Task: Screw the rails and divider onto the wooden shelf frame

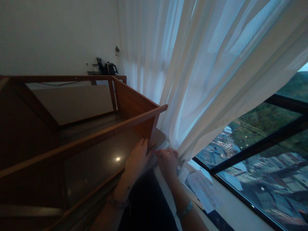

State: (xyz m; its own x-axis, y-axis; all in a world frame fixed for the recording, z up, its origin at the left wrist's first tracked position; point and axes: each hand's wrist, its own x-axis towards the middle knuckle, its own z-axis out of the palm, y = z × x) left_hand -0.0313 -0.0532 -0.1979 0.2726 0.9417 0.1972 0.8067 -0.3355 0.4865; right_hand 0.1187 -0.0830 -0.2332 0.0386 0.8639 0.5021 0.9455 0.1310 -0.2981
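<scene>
A brown wooden furniture frame (138,120), with rails and side panels, rests on a shiny surface (103,157). My left hand (137,157) is at the foot of its near right corner post (154,128), fingers closed around the low end of the wood. Close beside it, my right hand (167,162) has its fingers bent and pinched together near that corner. Whatever lies between those fingertips is too small and dim to make out. Both hands are nearly touching.
Sheer white curtains (192,80) hang right beside the frame's corner. Papers (203,189) lie on the sill below a dark-framed window (240,154). A black kettle (110,68) and a coffee maker (99,65) stand by the far wall.
</scene>
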